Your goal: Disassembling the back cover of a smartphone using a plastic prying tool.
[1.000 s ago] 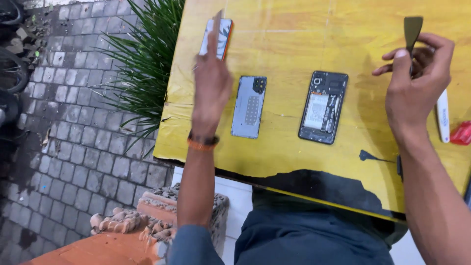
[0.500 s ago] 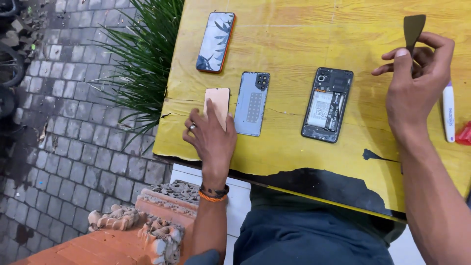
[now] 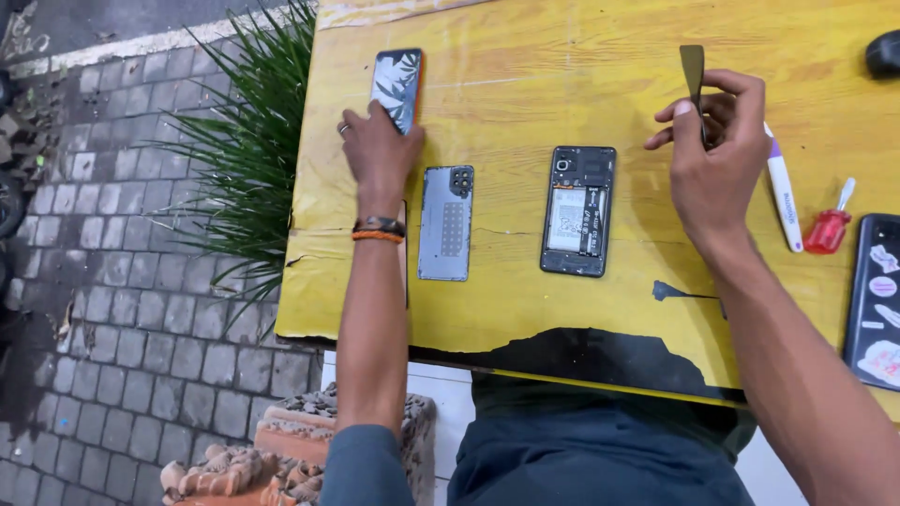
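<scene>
**Bench view: opened phone on yellow table, both hands up**

Left hand [image 3: 378,150] lies palm down on the yellow table [image 3: 525,84], fingers loosely together, fingertips resting on the lower edge of a phone with a patterned screen and orange rim [image 3: 397,86]. Ring on one finger; dark and orange bands at the wrist. The hand closes on nothing; it only touches the phone.

Right hand [image 3: 717,159] is raised above the table, thumb and fingers pinching a thin dark flat pry tool [image 3: 693,70], blade pointing up and away from the person.

Between the hands, two parts lie flat, just beside each other and not touching: a grey back cover [image 3: 445,223] with camera cutout at its top, and the opened phone body [image 3: 579,210], its battery and boards exposed.

Right of the right hand: a white pen-shaped tool with purple band [image 3: 784,192], then a small red-handled screwdriver [image 3: 829,225]. A dark phone with stickers [image 3: 874,300] sits at the right edge of the picture.

Left of the table: a spiky green plant [image 3: 244,159] over grey paving [image 3: 112,309].
</scene>
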